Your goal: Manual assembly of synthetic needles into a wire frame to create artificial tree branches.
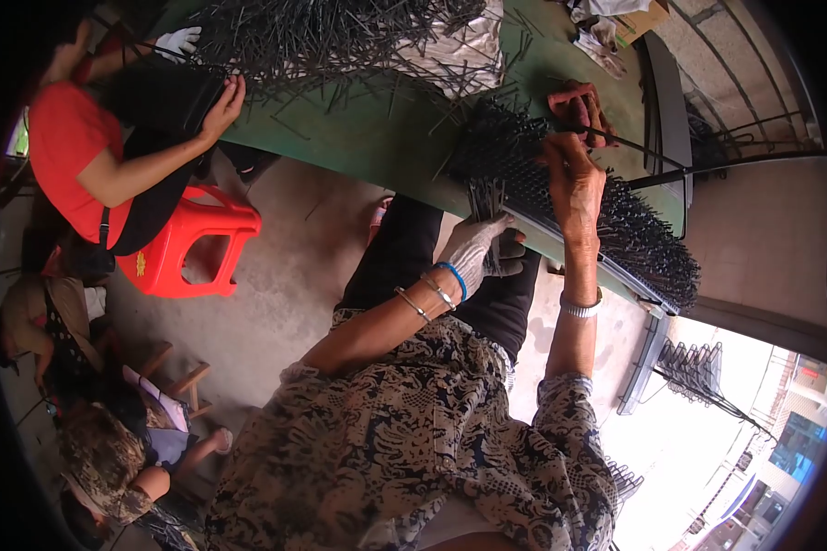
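My left hand (pixel 476 246), in a grey-white work glove with some fingertips bare, is closed around a bundle of thin black strips (pixel 487 196) at the green table's front edge. Beyond it lies a long black perforated board (pixel 522 179), thickly set with short black pieces standing up like bristles. Over this board is my bare right hand (pixel 576 184), thumb and fingertips pinched together. Whatever sits in that pinch is too small to make out. A crumpled reddish-brown cloth or glove (pixel 583 103) lies just past my right fingers.
A large heap of black strips (pixel 312 37) spreads over a whitish cloth (pixel 469 60) on the green table (pixel 335 138). At left a person in red (pixel 78 156) handles a black board (pixel 170 96) beside a red plastic stool (pixel 202 243). More people sit at lower left near a wooden stool (pixel 188 381).
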The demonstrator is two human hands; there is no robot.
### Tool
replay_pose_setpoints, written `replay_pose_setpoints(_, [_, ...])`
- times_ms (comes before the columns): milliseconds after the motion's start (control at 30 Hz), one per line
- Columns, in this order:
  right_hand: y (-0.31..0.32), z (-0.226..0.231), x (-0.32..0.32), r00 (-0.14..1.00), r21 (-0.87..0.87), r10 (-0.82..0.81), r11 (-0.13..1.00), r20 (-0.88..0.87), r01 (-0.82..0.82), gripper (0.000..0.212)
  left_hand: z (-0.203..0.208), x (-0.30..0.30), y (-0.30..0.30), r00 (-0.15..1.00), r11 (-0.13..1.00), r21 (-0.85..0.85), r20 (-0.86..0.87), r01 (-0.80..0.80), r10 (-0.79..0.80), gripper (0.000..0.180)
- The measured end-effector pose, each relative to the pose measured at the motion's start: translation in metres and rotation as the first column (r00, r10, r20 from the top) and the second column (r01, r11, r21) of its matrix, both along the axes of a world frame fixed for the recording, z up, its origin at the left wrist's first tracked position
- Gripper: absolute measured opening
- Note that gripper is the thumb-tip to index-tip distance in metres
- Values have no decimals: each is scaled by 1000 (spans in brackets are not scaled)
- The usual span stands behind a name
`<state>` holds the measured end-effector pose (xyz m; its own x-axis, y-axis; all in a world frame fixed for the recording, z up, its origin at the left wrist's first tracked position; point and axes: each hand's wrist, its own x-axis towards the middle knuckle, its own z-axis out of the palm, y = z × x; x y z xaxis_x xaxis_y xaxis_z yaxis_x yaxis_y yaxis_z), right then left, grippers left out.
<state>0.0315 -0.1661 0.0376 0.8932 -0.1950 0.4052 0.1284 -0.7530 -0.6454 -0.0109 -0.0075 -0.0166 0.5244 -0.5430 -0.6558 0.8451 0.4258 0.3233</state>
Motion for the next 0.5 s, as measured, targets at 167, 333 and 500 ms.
replay_pose_setpoints(167, [2,-2,8,1000,-4,-16,1000,-21,16,9,-1,-1,3,999,1000,22,39,-14,13,15])
replay_pose_setpoints(333, [2,-3,9,1000,-142,-17,990,14,19,9,5,0,4,999,999,51,43,-11,8,15])
replay_pose_setpoints(500, [7,3,5,988,-279,-28,958,150,69,10,7,0,5,998,996,90,48,30,-35,16])
